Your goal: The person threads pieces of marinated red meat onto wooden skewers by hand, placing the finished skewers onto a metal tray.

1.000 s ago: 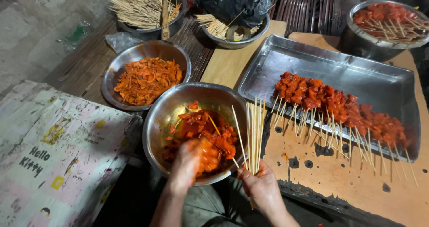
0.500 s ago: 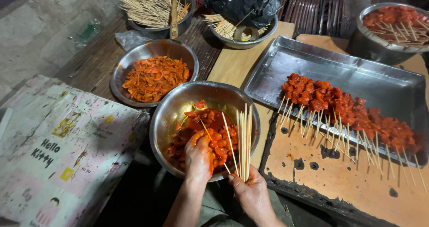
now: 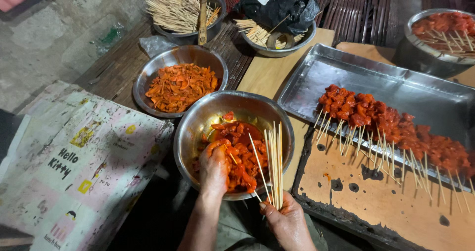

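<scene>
Right hand [image 3: 287, 224] gripped a bundle of bare skewers [image 3: 274, 164], fingers clenched round the lower ends, points fanned upward over the near rim of the bowl [image 3: 198, 117]. Left hand [image 3: 213, 168] was down inside that bowl, fingers curled on a piece of the red marinated meat [image 3: 242, 154]; grip looked partly closed on the meat, though how firmly could not be told from above.

Step in hand, by judgement: picking a meat piece for threading. No skewer was yet separated from the bundle, and no meat sat on any stick in the right hand. The next move would call for 1 stick singled out and the slippery piece held steady against its point.

Surroundings:
- Tray [image 3: 420, 90] to the right held a row of finished skewers [image 3: 391, 127], sticks hanging over its near edge.
- Second bowl [image 3: 148, 75], behind and left, held orange strips [image 3: 180, 85].
- 2 farther bowls held spare sticks [image 3: 178, 11]; 1 also carried a black bag [image 3: 277, 3].
- Pot [image 3: 410, 48], far right, held more loaded skewers.
- Printed paper [image 3: 74, 162] lay at left.
- Desk [image 3: 386, 201] under the tray showed dark burn marks.
</scene>
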